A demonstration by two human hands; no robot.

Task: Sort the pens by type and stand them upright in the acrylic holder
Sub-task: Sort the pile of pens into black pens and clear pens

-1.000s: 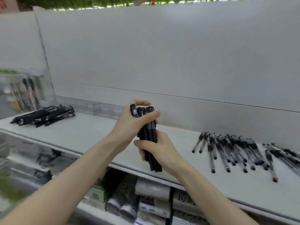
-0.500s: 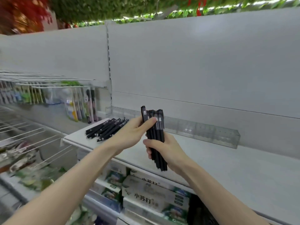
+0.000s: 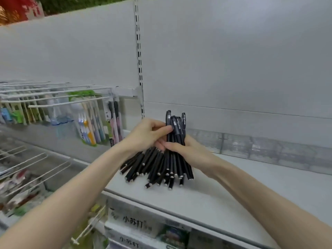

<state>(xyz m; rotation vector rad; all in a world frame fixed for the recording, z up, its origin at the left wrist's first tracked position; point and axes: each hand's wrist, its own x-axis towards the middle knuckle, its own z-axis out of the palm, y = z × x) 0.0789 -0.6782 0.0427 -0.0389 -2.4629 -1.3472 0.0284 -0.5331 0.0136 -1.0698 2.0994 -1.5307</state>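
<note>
Left hand (image 3: pixel 143 135) and right hand (image 3: pixel 190 151) clamp together round the black pens (image 3: pixel 177 126) over the shelf (image 3: pixel 233 186) — acrylic holder (image 3: pixel 260 150) just behind. Their lower ends fan out; square them first, I'd say, before standing them in.

The pens (image 3: pixel 158 168) have matt black plastic barrels with small shiny silver ends. The acrylic holder (image 3: pixel 260 150) is clear, glossy plastic. The shelf (image 3: pixel 233 194) looks like smooth pale painted metal with a faint sheen. The hanging packs (image 3: pixel 93 126) are shiny clear film, on white-coated wire hooks (image 3: pixel 68 102)
</note>
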